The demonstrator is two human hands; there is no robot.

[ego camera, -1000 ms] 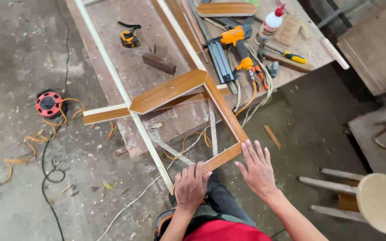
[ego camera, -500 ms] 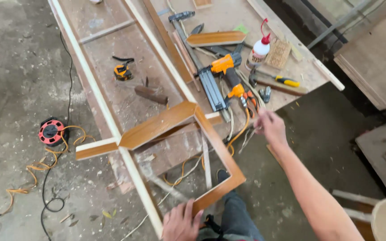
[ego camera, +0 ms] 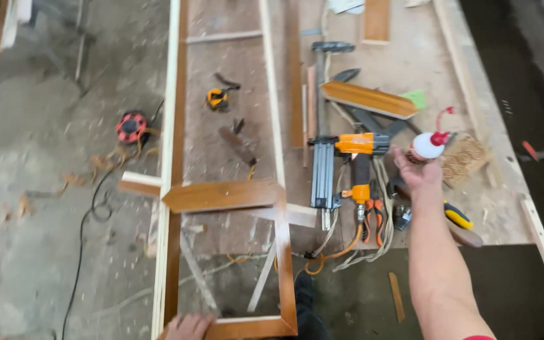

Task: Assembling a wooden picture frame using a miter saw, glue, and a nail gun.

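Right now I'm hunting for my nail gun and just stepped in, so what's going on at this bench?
A person is working on a brown wooden frame laid over the workbench. Their left hand rests on the frame's near corner, while their right hand reaches across to a white glue bottle with a red cap, fingers at it. The orange nail gun lies idle on the bench beside that hand, next to pliers, with a tape measure farther off.

Orange nail gun [ego camera: 347, 165] on workbench [ego camera: 410, 56]; tape measure [ego camera: 217, 98], pliers [ego camera: 373, 217], red cord reel [ego camera: 131, 126] on floor
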